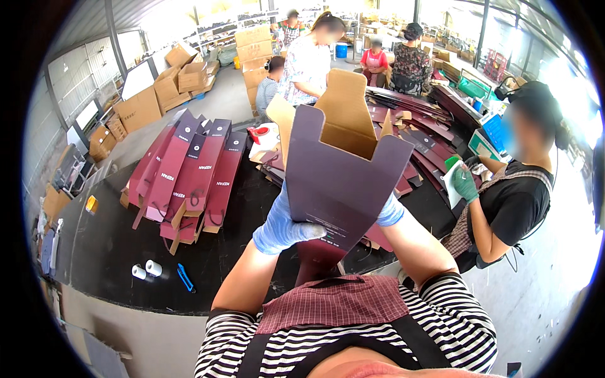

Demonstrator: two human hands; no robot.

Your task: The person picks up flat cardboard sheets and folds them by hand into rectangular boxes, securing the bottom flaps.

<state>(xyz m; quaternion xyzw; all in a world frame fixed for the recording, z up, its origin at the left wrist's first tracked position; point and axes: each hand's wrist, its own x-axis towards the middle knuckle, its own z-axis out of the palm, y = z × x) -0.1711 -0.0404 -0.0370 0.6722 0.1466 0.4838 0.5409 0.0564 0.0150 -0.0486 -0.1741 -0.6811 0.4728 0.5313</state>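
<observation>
In front of my chest stands a tall dark purple cardboard box [343,173], its top uncovered. Its bare brown inside shows, and its end flaps stick up and outward. My left hand [283,228], in a blue glove, grips the box's left side with the thumb lying across the front face. At the right edge my right hand [391,211], also gloved in blue, holds the box from the side, its fingers mostly hidden behind it. The box's lower end narrows toward my checked apron [334,305].
On the black table [113,258], a pile of maroon boxes [189,170] lies left. Two white rolls [146,269] and a blue utility knife [185,278] sit near the front edge. Flat maroon cardboard [422,126] is stacked behind right. A co-worker [517,170] in green gloves stands close on the right.
</observation>
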